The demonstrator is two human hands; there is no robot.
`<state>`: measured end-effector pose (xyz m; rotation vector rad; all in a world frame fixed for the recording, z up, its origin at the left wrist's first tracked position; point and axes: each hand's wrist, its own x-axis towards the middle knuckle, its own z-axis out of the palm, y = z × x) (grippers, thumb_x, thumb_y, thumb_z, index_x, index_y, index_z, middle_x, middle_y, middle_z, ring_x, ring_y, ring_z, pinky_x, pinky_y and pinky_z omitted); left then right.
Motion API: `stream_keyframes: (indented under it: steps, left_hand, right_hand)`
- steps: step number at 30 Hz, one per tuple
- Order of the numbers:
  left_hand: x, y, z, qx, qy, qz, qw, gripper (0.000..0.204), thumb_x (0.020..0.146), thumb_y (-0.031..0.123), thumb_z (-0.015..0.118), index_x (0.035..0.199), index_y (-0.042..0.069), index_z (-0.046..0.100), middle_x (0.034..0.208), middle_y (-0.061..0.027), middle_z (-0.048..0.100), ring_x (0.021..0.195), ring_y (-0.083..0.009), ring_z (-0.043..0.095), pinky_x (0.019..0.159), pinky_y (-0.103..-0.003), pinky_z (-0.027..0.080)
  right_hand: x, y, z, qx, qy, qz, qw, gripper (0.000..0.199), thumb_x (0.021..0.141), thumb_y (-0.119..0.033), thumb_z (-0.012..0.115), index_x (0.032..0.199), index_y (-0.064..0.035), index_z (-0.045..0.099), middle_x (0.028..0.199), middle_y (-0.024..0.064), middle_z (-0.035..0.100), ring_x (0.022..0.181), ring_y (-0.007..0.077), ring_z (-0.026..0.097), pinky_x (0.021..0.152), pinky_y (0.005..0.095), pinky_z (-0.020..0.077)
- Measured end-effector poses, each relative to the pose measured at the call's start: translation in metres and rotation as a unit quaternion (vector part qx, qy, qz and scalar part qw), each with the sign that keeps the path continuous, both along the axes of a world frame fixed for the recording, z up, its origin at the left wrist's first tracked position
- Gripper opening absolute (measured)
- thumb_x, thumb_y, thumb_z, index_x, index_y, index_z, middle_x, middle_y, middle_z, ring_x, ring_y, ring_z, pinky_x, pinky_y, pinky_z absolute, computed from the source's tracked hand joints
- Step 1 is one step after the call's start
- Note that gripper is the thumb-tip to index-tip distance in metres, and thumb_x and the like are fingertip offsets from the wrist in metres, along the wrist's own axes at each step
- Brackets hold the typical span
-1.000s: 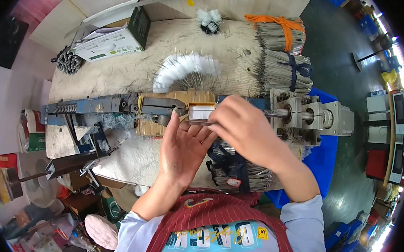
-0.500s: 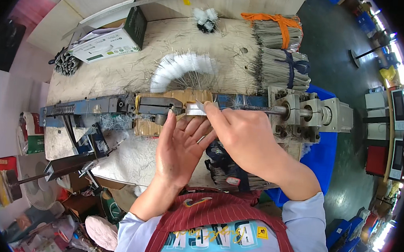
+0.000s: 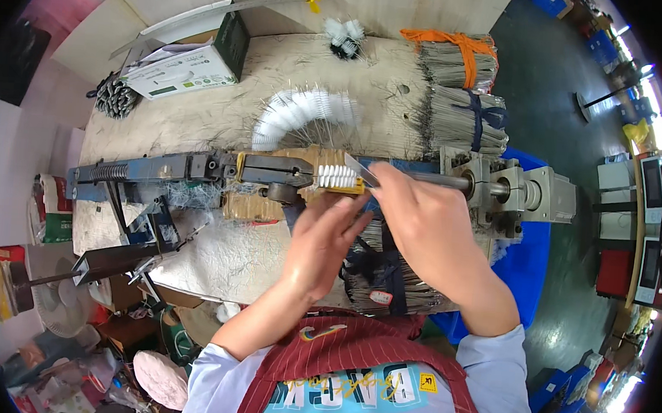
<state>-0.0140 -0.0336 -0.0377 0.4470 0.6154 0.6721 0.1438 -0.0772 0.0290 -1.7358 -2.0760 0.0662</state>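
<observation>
A small white bristle brush (image 3: 337, 176) is held in line between the dark clamp jaws (image 3: 276, 165) on its left and the machine's shaft on its right. My right hand (image 3: 425, 228) is closed on a thin flat metal strip (image 3: 362, 172), whose tip lies at the brush's right end. Just below the brush, my left hand (image 3: 319, 244) has its fingers stretched out, somewhat smeared by motion. Their tips lie near a yellow strip (image 3: 354, 190) under the bristles; whether they touch it I cannot tell.
A curved row of finished white brushes (image 3: 299, 116) lies behind the clamp. Tied wire bundles (image 3: 467, 120) sit at the back right, and another bundle (image 3: 395, 276) lies near my apron. A carton (image 3: 195, 66) stands at the back left. A blue bin (image 3: 526, 255) is at the right.
The white band between clamp and shaft now shows as separate bristle rows, with a yellow strip below. My left hand has turned from palm up and moved right; my right hand shifted slightly right.
</observation>
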Motion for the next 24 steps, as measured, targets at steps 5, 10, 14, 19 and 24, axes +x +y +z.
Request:
stream_keyframes:
  steps: [5, 10, 14, 19, 24]
  left_hand:
    - [0.003, -0.03, -0.021, 0.031, 0.078, -0.043, 0.996, 0.055, 0.097, 0.009, 0.052, 0.143, -0.009, 0.027, 0.152, -0.0209, 0.031, 0.14, -0.0226, 0.034, 0.112, -0.035, 0.033]
    - [-0.108, -0.036, -0.023, 0.114, 0.227, -0.092, 0.963, 0.043, 0.104, 0.029, 0.043, 0.119, -0.01, 0.051, 0.109, -0.0257, 0.064, 0.098, -0.0314, 0.067, 0.083, -0.038, 0.055]
    - [-0.254, -0.046, -0.058, 0.025, 0.489, 0.201, 0.849, 0.05, 0.103, 0.038, 0.043, 0.098, -0.008, 0.061, 0.078, -0.0171, 0.069, 0.065, -0.025, 0.069, 0.054, -0.031, 0.056]
    - [-0.342, -0.037, -0.068, 0.158, 0.561, 0.498, 0.642, 0.028, 0.1, 0.025, 0.056, 0.1, -0.003, 0.052, 0.093, -0.0145, 0.067, 0.073, -0.0204, 0.068, 0.055, -0.028, 0.055]
    - [-0.302, -0.044, -0.07, 0.223, 0.587, 0.441, 0.641, 0.016, 0.098, 0.012, 0.058, 0.102, -0.002, 0.052, 0.093, -0.011, 0.065, 0.078, -0.0185, 0.07, 0.058, -0.026, 0.057]
  right_hand:
    - [0.001, -0.026, -0.013, -0.149, 0.17, 0.049, 0.973, 0.035, 0.082, -0.003, 0.058, 0.115, 0.0052, 0.048, 0.097, 0.0211, 0.059, 0.087, 0.0384, 0.064, 0.071, 0.0423, 0.0523]
    - [-0.007, -0.037, -0.052, -0.207, 0.249, 0.041, 0.945, 0.029, 0.089, -0.01, 0.061, 0.114, -0.0001, 0.052, 0.105, 0.0187, 0.061, 0.094, 0.0389, 0.061, 0.078, 0.0453, 0.0488]
    - [-0.005, -0.038, -0.065, -0.279, 0.274, 0.059, 0.918, 0.022, 0.085, -0.017, 0.069, 0.101, -0.0039, 0.06, 0.087, 0.0143, 0.066, 0.081, 0.0349, 0.065, 0.071, 0.0431, 0.0508]
    - [-0.033, -0.025, -0.074, -0.216, 0.271, 0.047, 0.937, 0.035, 0.087, -0.023, 0.071, 0.108, 0.0004, 0.057, 0.092, 0.0187, 0.068, 0.084, 0.0349, 0.068, 0.072, 0.0386, 0.053]
    - [-0.063, 0.003, -0.101, -0.326, 0.458, 0.015, 0.827, 0.04, 0.089, -0.022, 0.069, 0.111, 0.0046, 0.049, 0.089, 0.0207, 0.069, 0.08, 0.0319, 0.07, 0.073, 0.0376, 0.0544]
